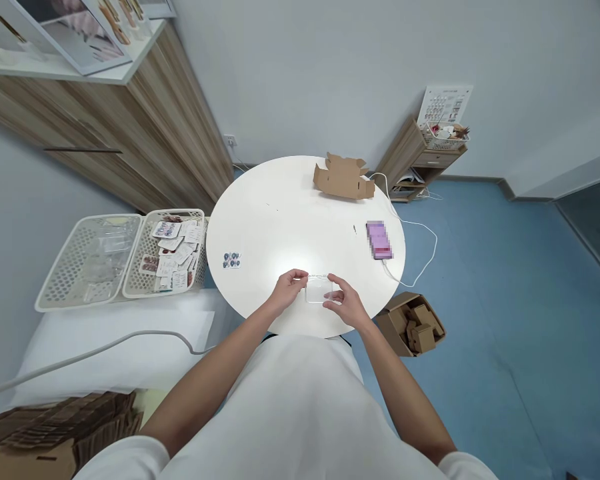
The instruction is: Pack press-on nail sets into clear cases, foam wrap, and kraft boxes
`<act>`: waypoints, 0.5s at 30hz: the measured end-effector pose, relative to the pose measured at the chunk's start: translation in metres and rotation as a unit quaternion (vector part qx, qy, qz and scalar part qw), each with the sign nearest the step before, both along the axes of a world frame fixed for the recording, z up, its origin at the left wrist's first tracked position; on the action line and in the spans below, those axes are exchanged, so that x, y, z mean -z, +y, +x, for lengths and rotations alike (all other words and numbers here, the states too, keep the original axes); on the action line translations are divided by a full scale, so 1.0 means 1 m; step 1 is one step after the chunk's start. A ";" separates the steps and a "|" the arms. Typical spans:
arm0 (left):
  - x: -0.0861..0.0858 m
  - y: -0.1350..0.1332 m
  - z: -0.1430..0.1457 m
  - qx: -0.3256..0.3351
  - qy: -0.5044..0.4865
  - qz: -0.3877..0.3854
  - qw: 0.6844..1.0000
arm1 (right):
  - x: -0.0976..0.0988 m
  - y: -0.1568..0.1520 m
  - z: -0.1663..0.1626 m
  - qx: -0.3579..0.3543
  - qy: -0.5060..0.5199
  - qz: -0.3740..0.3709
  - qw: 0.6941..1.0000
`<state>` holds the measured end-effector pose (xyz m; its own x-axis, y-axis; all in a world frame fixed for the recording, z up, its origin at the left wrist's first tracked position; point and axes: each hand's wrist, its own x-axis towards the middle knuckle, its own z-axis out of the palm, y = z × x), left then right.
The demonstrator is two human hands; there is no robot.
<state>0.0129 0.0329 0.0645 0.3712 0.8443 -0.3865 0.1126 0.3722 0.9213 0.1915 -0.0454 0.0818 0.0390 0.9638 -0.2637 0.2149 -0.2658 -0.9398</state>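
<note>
Case of clear plastic (319,291) at lower centre, pinched at its left edge by the left hand (285,291) and held at its right by the half-spread right hand (351,306), best steadied with light, even pressure.

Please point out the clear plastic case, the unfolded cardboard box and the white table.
Clear plastic case (317,291), head view: middle of its flat panel.
Unfolded cardboard box (344,180), head view: its middle panel.
White table (295,230), head view: its top surface.

Carded packs (167,230) in a basket (134,270) left of the hands (286,293), an unfolded carton (344,180) beyond them and small boxes (423,339) to their right suggest a packing workroom.
</note>
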 end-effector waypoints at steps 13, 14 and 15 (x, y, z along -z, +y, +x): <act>0.001 -0.001 0.016 0.068 -0.013 0.137 0.988 | -0.001 0.031 0.043 -0.096 0.038 0.009 0.995; 0.002 -0.001 0.017 0.063 -0.015 0.139 0.988 | -0.001 0.033 0.045 -0.105 0.029 0.016 0.994; 0.002 0.000 0.019 0.059 -0.018 0.138 0.989 | 0.000 0.034 0.046 -0.112 0.019 0.025 0.993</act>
<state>0.0317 0.0326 0.0621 0.4823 0.8659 -0.1326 0.1047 0.0933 0.9901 0.2376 -0.0113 0.0822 -0.1868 0.9591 -0.2128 0.2270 -0.1686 -0.9592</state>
